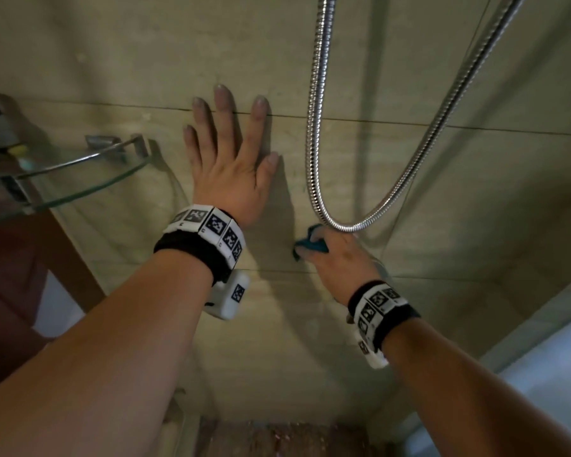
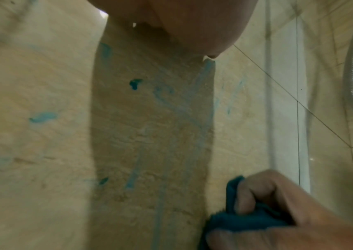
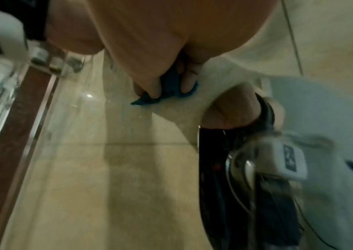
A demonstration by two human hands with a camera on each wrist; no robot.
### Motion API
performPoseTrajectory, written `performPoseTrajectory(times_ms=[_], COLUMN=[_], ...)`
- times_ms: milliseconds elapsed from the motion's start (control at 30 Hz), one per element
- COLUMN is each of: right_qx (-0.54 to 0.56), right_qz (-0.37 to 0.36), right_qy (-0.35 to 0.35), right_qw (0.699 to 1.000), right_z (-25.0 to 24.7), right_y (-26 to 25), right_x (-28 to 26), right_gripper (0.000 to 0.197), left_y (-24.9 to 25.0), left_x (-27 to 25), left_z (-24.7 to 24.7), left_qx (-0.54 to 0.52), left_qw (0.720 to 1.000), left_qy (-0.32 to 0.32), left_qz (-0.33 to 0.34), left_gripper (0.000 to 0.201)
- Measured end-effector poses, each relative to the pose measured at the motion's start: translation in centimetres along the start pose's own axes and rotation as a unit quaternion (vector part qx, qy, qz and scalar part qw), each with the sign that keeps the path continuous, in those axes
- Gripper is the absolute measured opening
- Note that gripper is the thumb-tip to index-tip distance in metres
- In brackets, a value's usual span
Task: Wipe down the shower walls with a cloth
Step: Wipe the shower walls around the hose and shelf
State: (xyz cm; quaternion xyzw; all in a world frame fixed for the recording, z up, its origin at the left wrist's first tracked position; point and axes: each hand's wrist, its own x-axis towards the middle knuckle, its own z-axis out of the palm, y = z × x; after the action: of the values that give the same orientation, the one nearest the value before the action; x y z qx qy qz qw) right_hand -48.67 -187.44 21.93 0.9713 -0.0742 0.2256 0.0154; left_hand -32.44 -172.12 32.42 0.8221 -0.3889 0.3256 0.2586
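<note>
My left hand [image 1: 231, 153] lies flat on the beige tiled shower wall [image 1: 475, 179], fingers spread and straight. Lower and to the right, my right hand [image 1: 337, 255] grips a bunched dark teal cloth [image 1: 310, 245] and holds it against the wall. From the left wrist view the cloth [image 2: 244, 221] shows under the curled fingers [image 2: 248, 194] of the right hand, and blue smears [image 2: 43, 116] mark the tile. The right wrist view also catches the cloth [image 3: 169, 91], squeezed between fingers, against the tile.
A metal shower hose [image 1: 317, 127] hangs in a loop just above my right hand. A glass corner shelf [image 1: 80, 179] with bottles sits at the left. A brown door frame [image 1: 20, 291] lies lower left. Dark floor [image 1: 277, 440] shows below.
</note>
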Motion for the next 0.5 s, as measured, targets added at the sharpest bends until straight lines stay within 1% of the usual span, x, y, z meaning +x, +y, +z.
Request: performPoseTrajectory(times_ms=[33,67,133,167,233,300,367,400,433,467,500], right_qx=[0.025,0.012,0.008,0.008,0.029,0.044,0.131,0.176,0.194,0.186,0.182], right_qz=[0.004,-0.01,-0.024,-0.009,0.048,0.057,0.032,0.023,0.025,0.04,0.062], right_qy=[-0.022,-0.03,-0.022,-0.014,0.017,0.039,0.107,0.161,0.218,0.282,0.318], right_qw=[0.999,0.999,0.999,1.0,0.998,0.997,0.985,0.971,0.956,0.94,0.928], right_z=[0.6,0.6,-0.3,-1.4,-4.2,-6.8,-8.9,-9.4,-9.4,-9.0,-8.5], right_y=[0.0,0.1,0.2,-0.2,-1.4,-2.3,-3.3,-3.5,-3.5,-3.2,-3.3], right_x=[-0.7,-1.0,-0.6,-0.1,1.5,3.4,5.6,6.8,7.6,7.9,7.7], right_gripper=[0.024,0.031,0.042,0.045,0.049,0.048,0.047,0.044,0.039,0.032,0.025], left_y=[-0.1,-0.2,-0.2,-0.3,-0.3,-0.4,-0.6,-0.8,-1.0,-1.1,-1.3], left_x=[0.0,0.0,-0.1,-0.1,-0.2,-0.2,-0.3,-0.3,-0.4,-0.5,-0.6], left_z=[0.0,0.0,0.1,0.1,0.1,0.0,-0.3,-0.4,-0.5,-0.6,-0.7], left_qx=[0.003,0.005,0.01,0.01,0.009,0.01,0.008,0.009,0.01,0.012,0.013], left_qw=[1.0,1.0,1.0,1.0,1.0,1.0,1.0,1.0,1.0,0.999,0.999], left_qy=[-0.001,0.0,0.003,0.004,0.0,-0.005,-0.01,-0.013,-0.015,-0.017,-0.019], left_qz=[0.002,0.002,0.003,0.005,0.007,0.01,0.014,0.018,0.022,0.026,0.03], left_gripper=[0.067,0.067,0.068,0.068,0.068,0.067,0.066,0.065,0.065,0.064,0.064])
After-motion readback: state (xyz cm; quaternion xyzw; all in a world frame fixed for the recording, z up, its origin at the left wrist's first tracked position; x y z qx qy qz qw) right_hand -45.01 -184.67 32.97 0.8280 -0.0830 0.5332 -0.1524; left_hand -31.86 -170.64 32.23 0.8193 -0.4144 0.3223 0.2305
